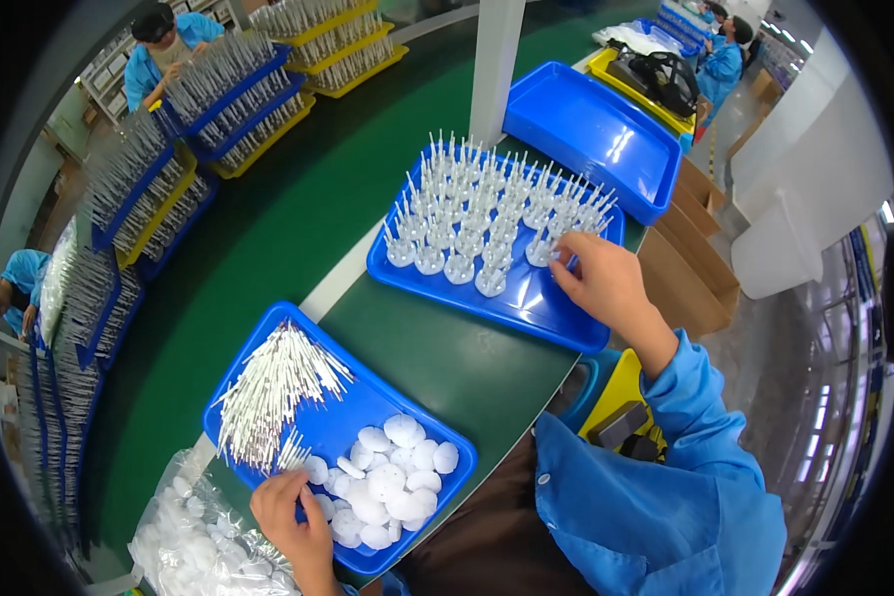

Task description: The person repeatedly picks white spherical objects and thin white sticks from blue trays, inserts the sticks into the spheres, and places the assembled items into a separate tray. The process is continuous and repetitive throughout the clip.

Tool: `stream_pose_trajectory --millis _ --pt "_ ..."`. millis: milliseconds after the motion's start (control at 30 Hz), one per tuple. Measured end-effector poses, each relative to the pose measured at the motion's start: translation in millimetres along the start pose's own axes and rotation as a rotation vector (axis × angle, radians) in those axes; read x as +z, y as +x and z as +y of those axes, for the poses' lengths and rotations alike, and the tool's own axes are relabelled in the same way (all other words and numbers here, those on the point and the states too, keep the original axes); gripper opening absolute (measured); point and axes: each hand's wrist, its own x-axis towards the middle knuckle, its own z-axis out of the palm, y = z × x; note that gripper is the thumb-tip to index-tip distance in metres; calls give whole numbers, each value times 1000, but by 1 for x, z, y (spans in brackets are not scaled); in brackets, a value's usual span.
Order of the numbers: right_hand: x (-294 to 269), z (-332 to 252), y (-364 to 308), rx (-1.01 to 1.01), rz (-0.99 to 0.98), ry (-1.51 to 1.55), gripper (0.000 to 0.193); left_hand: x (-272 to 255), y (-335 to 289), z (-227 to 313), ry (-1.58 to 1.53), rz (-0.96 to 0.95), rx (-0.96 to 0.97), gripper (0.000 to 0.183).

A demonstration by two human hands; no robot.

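Observation:
My right hand is closed, thumb and fingertips at the edge of a round clear-white base with upright sticks. That piece stands at the near right of several rows of similar pieces in a blue tray. My left hand reaches over the lower blue tray, its fingers curled together. A few thin white sticks show right at its fingertips, and the hand seems to pinch them. Beside it are a pile of white sticks and a heap of round white discs.
A clear bag of white discs lies at the lower left. Behind the right tray is another blue tray, near a white post. Stacked trays of stick pieces line the far side, where people in blue work. Cardboard boxes stand right.

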Motion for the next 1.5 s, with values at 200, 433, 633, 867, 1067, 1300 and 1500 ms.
stream_pose_trajectory --millis 200,433,633,867,1067,1300,1500 --pt "-7 -7 -12 -63 -76 62 14 -6 -12 11 68 37 26 20" --pt "-11 -33 -19 -212 6 174 12 -34 -15 5 219 -3 5 21" --pt "8 -134 -37 -717 -197 465 8 -25 18 -8 241 -171 -12 15" --pt "74 -250 -4 -1048 -363 479 11 -15 31 -16 203 -163 -42 24" --pt "124 -293 12 -1266 -290 301 17 -5 19 -12 109 -121 -34 28" --pt "128 -294 23 -1036 -452 562 19 -24 18 -22 -219 -22 -205 24" --pt "131 -310 26 -459 -754 1290 19 -6 50 -40 -1120 297 -649 31"
